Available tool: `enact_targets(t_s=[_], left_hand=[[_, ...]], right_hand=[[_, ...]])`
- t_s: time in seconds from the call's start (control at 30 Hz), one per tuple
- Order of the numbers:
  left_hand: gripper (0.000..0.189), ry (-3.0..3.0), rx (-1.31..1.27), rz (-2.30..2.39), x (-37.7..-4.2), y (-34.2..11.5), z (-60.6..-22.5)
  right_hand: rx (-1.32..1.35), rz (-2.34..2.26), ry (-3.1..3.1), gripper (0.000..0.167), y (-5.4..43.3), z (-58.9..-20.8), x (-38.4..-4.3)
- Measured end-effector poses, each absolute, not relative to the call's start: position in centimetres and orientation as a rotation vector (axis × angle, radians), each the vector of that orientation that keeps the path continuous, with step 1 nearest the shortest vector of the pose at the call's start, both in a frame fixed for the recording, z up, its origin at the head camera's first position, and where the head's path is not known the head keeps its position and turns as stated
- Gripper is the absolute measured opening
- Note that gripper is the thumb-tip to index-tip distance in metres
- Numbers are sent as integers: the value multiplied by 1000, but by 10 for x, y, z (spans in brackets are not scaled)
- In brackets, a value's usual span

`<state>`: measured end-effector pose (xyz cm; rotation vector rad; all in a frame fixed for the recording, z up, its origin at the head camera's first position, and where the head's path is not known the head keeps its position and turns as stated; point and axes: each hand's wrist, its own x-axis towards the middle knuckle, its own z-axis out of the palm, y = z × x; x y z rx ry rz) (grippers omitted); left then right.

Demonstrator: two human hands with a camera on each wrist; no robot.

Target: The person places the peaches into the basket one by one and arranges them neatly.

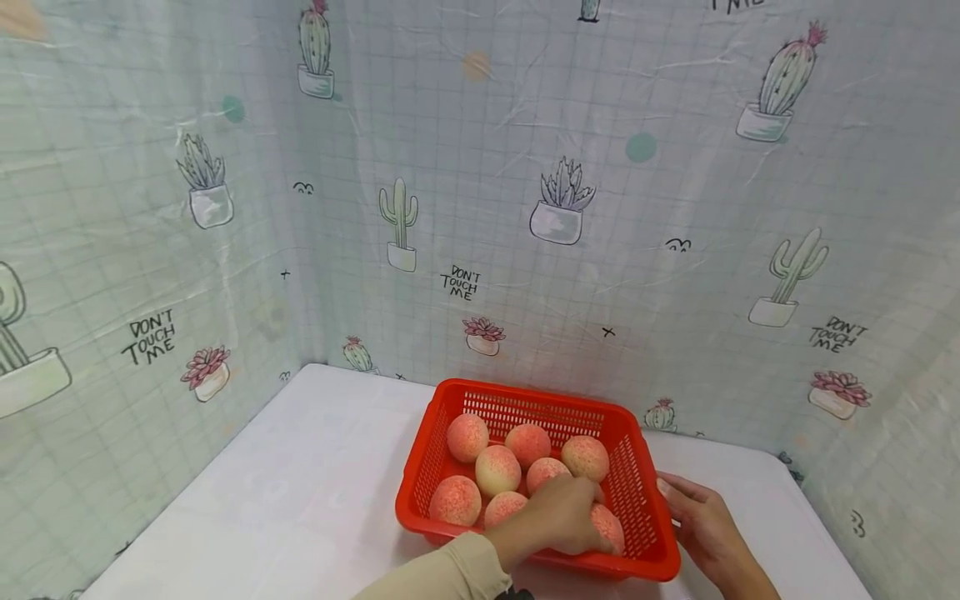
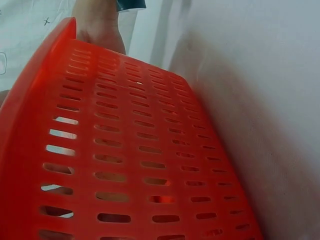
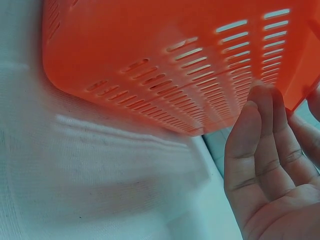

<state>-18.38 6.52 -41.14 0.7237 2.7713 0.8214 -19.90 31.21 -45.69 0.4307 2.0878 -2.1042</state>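
Observation:
A red plastic basket (image 1: pixel 446 379) with slotted walls holds several pink-and-yellow peaches (image 1: pixel 498 471). My left hand (image 1: pixel 562 515) reaches over the front rim into it, fingers curled over a peach (image 1: pixel 609 527) in the front right corner. That hand partly covers this peach and overlaps others beside it. At the right side, my right hand (image 1: pixel 708 527) pinches the basket's rim, the thumb at the edge. In the right wrist view, the straight fingers (image 3: pixel 272 135) rest against the outer wall under the rim. The left wrist view shows mainly the basket's slotted wall (image 2: pixel 130 120).
The basket stands on a white-covered table (image 1: pixel 300 467), close to the back curtain (image 1: pixel 480 208) printed with cacti. Another curtain side (image 1: pixel 135 250) rises along the left edge. A dark band (image 2: pixel 131 4) shows at a wrist in the left wrist view.

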Motion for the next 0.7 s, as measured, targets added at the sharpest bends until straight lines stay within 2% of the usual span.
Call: enact_targets(t_s=[0.27, 0.47, 0.7], left_hand=[[38, 2739, 756, 743, -182, 69, -414], [37, 2723, 790, 760, -177, 64, -416], [42, 2648, 846, 999, -172, 24, -391]], right_hand=[[459, -2071, 2111, 61, 315, -461, -194], [459, -2052, 2138, 58, 313, -460, -191], [417, -1795, 2394, 67, 312, -447, -193]])
